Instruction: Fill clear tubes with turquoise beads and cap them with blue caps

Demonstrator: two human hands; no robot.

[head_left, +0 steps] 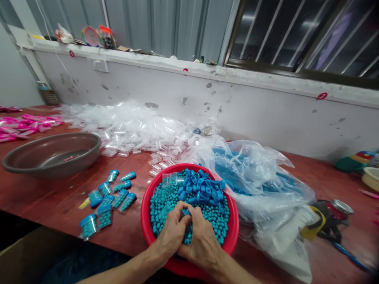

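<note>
Both hands meet over a red basin (145,209) filled with round teal beads (166,201). My left hand (173,227) is closed, its thumb and fingers pinching a small blue-capped container (186,213) that is mostly hidden. My right hand (201,232) closes around the same piece from the other side, fingertips touching those of the left. Just beyond them, a heap of blue plastic caps (204,187) lies on the beads. Several clear empty containers (173,179) rest at the basin's far left side.
Several filled, blue-capped containers (105,215) lie left of the basin on the red table (59,189). A brown basin (53,154) stands farther left. Clear containers (133,122) are piled along the wall. A plastic bag (251,169) of blue caps sits at right, near a glass jar (340,209).
</note>
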